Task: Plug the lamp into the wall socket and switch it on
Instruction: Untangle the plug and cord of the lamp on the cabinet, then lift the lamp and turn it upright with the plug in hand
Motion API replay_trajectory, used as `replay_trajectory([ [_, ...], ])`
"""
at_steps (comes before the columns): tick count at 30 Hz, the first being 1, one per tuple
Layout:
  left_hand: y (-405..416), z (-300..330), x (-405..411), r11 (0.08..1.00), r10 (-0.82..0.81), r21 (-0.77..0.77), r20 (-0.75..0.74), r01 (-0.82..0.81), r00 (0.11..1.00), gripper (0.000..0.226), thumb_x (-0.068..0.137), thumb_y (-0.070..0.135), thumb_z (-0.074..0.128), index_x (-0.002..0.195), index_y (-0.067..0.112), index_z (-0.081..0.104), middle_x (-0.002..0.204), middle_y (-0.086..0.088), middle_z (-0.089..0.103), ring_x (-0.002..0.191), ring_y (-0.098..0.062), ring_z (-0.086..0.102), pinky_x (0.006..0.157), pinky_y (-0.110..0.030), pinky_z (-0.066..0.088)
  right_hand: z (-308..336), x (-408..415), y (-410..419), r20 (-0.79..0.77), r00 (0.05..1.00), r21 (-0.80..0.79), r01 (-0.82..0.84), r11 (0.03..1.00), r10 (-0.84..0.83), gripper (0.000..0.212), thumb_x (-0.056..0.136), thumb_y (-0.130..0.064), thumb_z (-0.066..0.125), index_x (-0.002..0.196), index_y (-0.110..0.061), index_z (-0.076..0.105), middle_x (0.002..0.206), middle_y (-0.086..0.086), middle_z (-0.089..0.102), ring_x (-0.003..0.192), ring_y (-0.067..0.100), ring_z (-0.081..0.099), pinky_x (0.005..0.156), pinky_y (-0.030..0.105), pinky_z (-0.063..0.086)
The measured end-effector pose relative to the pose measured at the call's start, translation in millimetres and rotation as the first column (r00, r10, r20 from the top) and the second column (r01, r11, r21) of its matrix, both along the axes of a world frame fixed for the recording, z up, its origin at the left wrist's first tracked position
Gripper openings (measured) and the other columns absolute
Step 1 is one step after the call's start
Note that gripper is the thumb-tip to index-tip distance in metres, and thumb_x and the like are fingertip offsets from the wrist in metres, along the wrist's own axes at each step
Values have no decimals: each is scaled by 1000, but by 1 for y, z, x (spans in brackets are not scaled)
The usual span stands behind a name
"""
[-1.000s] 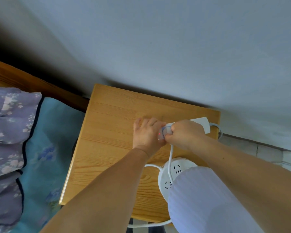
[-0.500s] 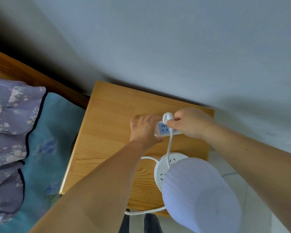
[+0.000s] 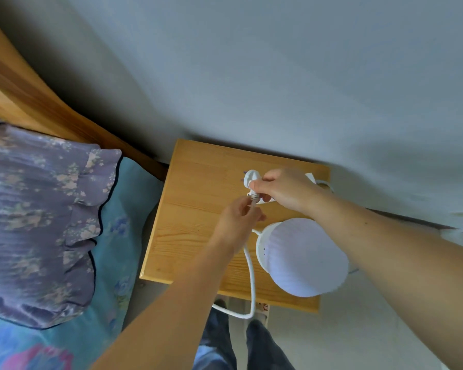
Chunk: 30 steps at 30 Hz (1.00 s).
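My right hand [image 3: 286, 190] grips the lamp's white plug [image 3: 251, 177] above the back of the wooden bedside table [image 3: 198, 188]. The plug's prongs point left and are in no socket. Just below the plug, my left hand [image 3: 238, 217] pinches the white cord [image 3: 251, 276]. The cord runs down past the lamp and loops off the table's front edge. The lamp, with its white ribbed shade [image 3: 302, 257], stands at the table's front right. The white power strip [image 3: 310, 175] lies mostly hidden under my right hand.
A grey wall [image 3: 278, 76] rises right behind the table. A bed with a purple floral pillow [image 3: 38, 209] and a teal sheet [image 3: 118, 263] lies to the left, its wooden headboard [image 3: 24, 97] against the wall. My jeans-clad legs [image 3: 225, 343] are below the table's front edge.
My right hand has lifted the plug away from the power strip. My left hand has left the strip and taken hold of the cord below the plug. The view has shifted right and down.
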<state>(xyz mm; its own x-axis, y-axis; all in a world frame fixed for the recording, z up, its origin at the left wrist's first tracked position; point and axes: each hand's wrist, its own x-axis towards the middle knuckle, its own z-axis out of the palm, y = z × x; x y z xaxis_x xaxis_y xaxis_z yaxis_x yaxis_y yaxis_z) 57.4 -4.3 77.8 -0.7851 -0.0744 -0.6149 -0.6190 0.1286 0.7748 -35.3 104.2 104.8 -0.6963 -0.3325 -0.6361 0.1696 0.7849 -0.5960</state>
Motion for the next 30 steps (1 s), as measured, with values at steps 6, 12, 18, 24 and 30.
replay_trajectory([
  [6,10,34,11,997,40,-67,-1,-40,999,27,91,26,49,93,7,67,57,3,55,55,-12,49,59,-31,43,35,26,19,-24,996,-52,86,995,-88,44,80,-56,58,80,-14,71,78,-5,72,72,8,60,65,24,41],
  [12,33,50,24,992,126,-39,111,-122,986,24,89,30,54,65,27,55,82,-5,57,77,-20,52,78,-39,52,52,55,71,97,954,-136,295,946,-283,52,75,-55,67,116,-25,64,117,-10,63,110,10,57,82,24,41],
  [18,53,47,35,990,140,-60,178,-131,974,23,89,26,52,67,31,57,79,-7,54,73,-21,47,72,-38,46,34,84,121,350,786,-138,581,802,-510,64,81,-35,69,139,-23,44,142,-3,49,124,17,47,103,34,33],
  [24,66,40,41,974,227,-61,248,-219,942,24,89,26,53,66,29,59,84,-4,54,82,-23,49,90,-51,49,13,108,134,556,615,-102,719,688,-560,55,77,-36,73,127,-27,52,125,-2,58,119,25,50,109,55,26],
  [30,69,36,41,949,314,-54,276,-311,909,25,88,29,55,110,22,65,86,4,61,84,-21,55,90,-49,51,8,112,137,575,592,-142,752,644,-565,63,74,-38,75,130,-27,49,119,-3,58,117,25,51,100,50,35],
])
